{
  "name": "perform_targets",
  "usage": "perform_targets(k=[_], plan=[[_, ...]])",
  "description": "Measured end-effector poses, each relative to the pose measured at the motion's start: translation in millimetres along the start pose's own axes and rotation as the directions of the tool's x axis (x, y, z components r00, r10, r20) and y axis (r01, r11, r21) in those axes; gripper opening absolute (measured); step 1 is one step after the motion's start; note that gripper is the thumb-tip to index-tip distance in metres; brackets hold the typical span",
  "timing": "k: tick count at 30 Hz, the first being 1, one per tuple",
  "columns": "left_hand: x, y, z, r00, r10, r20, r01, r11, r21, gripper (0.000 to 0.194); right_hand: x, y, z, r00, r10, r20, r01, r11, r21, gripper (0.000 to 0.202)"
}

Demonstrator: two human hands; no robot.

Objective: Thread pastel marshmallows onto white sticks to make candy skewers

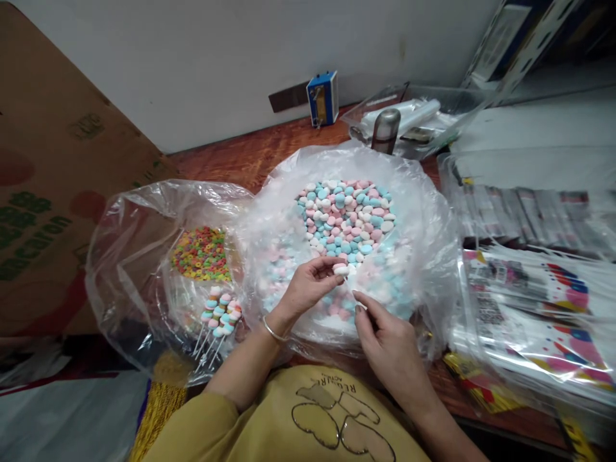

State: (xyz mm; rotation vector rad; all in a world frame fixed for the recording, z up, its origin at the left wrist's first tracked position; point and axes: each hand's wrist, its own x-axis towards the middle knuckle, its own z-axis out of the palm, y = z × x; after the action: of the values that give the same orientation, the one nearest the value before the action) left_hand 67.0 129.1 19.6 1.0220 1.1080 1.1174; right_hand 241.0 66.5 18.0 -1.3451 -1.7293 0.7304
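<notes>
My left hand (312,281) pinches small marshmallows (341,270), a pink one and a white one, between thumb and fingertips. Just below and to the right, my right hand (385,330) has its thumb and index finger drawn close together; whatever thin thing they hold is too small to make out. Both hands are over a large clear plastic bag (298,170) full of loose pink, white and blue marshmallows (346,218). To the left, several marshmallow skewers (221,313) on white sticks lie on another clear bag (129,212), beside colourful ring-shaped pieces (201,253).
A tall cardboard box (62,192) stands at the left. Behind the bags are a blue box-shaped device (323,97), a dark cylinder with a silvery top (385,130) and a clear tray (462,109) of plastic rolls. Printed packaging bags (539,321) are stacked at the right.
</notes>
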Motion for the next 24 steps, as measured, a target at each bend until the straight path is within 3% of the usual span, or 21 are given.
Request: perform_targets(k=[15, 20, 24], plan=[[-8.1, -0.7, 5.4, 0.998, -0.050, -0.027, 0.051, 0.996, 0.077, 0.045, 7.7, -3.1, 5.7, 0.987, 0.161, 0.007, -0.161, 0.982, 0.102, 0.041], [-15.4, -5.8, 7.0, 0.999, -0.014, -0.030, 0.018, 0.989, 0.150, 0.043, 8.2, 0.2, 10.5, 0.983, 0.182, 0.018, -0.183, 0.977, 0.106, 0.038], [-27.5, -13.0, 5.2, 0.997, 0.057, 0.052, -0.069, 0.960, 0.272, 0.035, 5.5, 7.5, 23.9, 0.971, 0.238, -0.018, -0.231, 0.956, 0.183, 0.027]])
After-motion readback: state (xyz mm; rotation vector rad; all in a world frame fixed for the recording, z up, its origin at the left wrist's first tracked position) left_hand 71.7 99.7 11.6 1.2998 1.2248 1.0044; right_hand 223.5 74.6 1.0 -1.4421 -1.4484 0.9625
